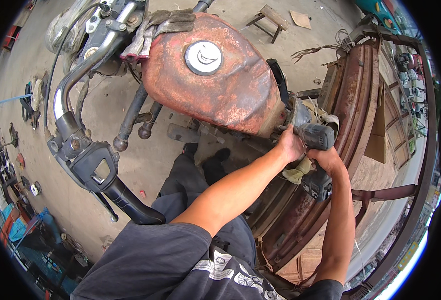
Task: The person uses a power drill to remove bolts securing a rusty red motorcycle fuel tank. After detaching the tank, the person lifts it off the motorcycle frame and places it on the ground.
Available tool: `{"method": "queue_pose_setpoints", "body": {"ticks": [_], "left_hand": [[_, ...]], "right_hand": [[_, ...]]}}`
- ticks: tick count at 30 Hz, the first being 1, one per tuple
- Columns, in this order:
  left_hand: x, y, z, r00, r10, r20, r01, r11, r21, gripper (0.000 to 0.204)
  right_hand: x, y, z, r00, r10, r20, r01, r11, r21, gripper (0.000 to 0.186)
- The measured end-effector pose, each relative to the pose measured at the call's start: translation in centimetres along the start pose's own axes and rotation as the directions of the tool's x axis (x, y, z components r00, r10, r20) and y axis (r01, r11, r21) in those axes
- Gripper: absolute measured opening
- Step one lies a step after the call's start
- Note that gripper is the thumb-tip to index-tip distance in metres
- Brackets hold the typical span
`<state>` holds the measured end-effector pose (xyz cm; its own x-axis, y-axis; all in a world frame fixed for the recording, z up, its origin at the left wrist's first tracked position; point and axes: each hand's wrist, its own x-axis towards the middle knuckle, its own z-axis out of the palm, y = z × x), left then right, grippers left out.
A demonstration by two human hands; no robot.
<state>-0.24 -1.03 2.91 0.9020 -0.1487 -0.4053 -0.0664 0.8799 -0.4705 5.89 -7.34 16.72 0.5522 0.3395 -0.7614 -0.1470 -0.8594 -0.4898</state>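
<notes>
My right hand (324, 159) is wrapped round the grip of a black and grey cordless drill (316, 136), its battery below. My left hand (290, 144) is curled at the drill's front end, by a metal bracket at the rear of a rusty red motorcycle fuel tank (215, 95); exactly what its fingers grip is hard to make out. A pale cloth (295, 174) hangs just below my hands. The tank has a round white cap (203, 58), and a pair of grey work gloves (168, 22) lies across its front.
The handlebar (113, 192) curves along the left. Rusty metal panels (353, 87) and a frame (390, 192) stand close on the right. A small wooden stool (269, 21) and a board (300, 19) are on the concrete floor behind the tank. Assorted items (20, 215) crowd the far left.
</notes>
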Motion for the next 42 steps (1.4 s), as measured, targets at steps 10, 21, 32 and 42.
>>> {"method": "queue_pose_setpoints", "body": {"ticks": [10, 21, 32, 42], "left_hand": [[2.7, -0.1, -2.4, 0.984, -0.012, -0.18, 0.009, 1.0, -0.016, 0.049], [1.7, 0.0, -1.0, 0.957, -0.049, -0.287, 0.076, 0.994, 0.081, 0.047], [0.7, -0.7, -1.7, 0.959, -0.005, -0.282, 0.006, 1.0, 0.004, 0.047], [1.4, 0.0, -2.4, 0.967, 0.003, -0.256, -0.009, 1.0, -0.02, 0.049]], "right_hand": [[-0.3, -0.1, 0.4, 0.997, 0.073, 0.003, -0.073, 0.995, 0.072, 0.015], [-0.3, 0.9, 0.3, 0.994, 0.109, -0.021, -0.107, 0.99, 0.089, 0.011], [0.0, 1.2, 0.4, 0.997, 0.076, -0.021, -0.074, 0.995, 0.067, 0.01], [0.2, 2.5, 0.2, 0.997, 0.062, -0.036, -0.063, 0.998, -0.007, 0.011]]}}
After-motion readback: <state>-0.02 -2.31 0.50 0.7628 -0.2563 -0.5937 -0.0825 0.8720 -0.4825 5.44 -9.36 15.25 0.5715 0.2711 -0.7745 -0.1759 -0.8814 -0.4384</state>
